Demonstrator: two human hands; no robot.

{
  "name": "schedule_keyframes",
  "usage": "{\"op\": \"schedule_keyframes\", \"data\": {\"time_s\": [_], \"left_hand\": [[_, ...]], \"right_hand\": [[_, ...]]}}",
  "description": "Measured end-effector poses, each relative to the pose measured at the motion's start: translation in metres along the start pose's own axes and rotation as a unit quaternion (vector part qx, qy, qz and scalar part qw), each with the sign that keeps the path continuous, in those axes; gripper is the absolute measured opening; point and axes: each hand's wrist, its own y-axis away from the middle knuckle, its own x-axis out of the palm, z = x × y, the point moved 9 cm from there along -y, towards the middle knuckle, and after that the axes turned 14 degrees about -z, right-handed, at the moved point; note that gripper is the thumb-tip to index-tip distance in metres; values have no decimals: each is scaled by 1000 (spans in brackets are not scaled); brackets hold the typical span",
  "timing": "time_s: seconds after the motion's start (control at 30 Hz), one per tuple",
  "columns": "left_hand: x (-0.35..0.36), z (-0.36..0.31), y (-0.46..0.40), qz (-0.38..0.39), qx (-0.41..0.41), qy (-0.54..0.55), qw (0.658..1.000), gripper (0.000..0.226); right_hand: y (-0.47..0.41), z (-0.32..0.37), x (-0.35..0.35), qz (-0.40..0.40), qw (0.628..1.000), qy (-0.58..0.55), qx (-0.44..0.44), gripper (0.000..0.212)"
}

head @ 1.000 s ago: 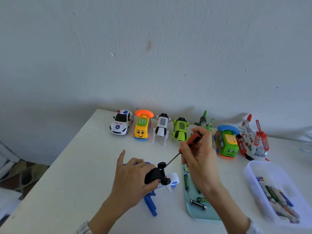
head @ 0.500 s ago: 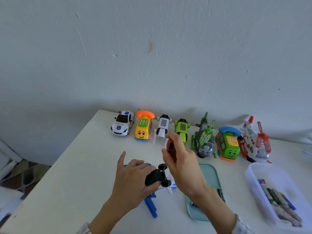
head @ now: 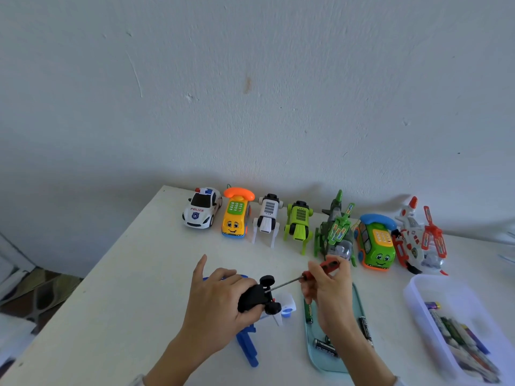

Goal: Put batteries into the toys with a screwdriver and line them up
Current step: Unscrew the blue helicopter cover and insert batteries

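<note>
My left hand (head: 214,305) grips a blue, white and black toy (head: 257,298) turned underside up on the white table (head: 125,296), index finger raised. My right hand (head: 328,291) pinches the red-handled screwdriver (head: 320,270), its metal tip set against the toy's black underside by the wheels. Along the wall stand a police car (head: 202,207), a yellow phone car (head: 236,214), a white robot dog (head: 267,217), a green robot dog (head: 299,222), a green helicopter (head: 335,232), a green phone car (head: 376,242) and a white-red helicopter (head: 418,240).
A teal tray (head: 359,299) under my right wrist holds loose batteries (head: 324,346). A clear plastic bin (head: 418,299) at the right holds several more batteries. The table's left edge drops off to the floor.
My right hand swung the screwdriver from over the toy back out to the right, and the shaft shows again with its tip at the toy's underside. My left hand stayed on the toy.
</note>
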Motion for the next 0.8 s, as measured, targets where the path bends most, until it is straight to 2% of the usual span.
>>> {"op": "schedule_keyframes", "data": {"time_s": [0.1, 0.2, 0.37, 0.8], "left_hand": [[-1, 0, 0, -3, 1, 2, 1000, 30], [-1, -1, 0, -2, 8, -4, 1000, 33], [0, 1, 1, 6, 11, -13, 1000, 36], [1, 1, 0, 8, 6, -18, 1000, 38]], "right_hand": [[7, 15, 0, 3, 998, -11, -54, 23], [20, 44, 11, 41, 989, 15, -144, 28], [48, 75, 35, 113, 936, 123, -309, 36], [63, 78, 48, 138, 899, 183, -372, 50]]}}
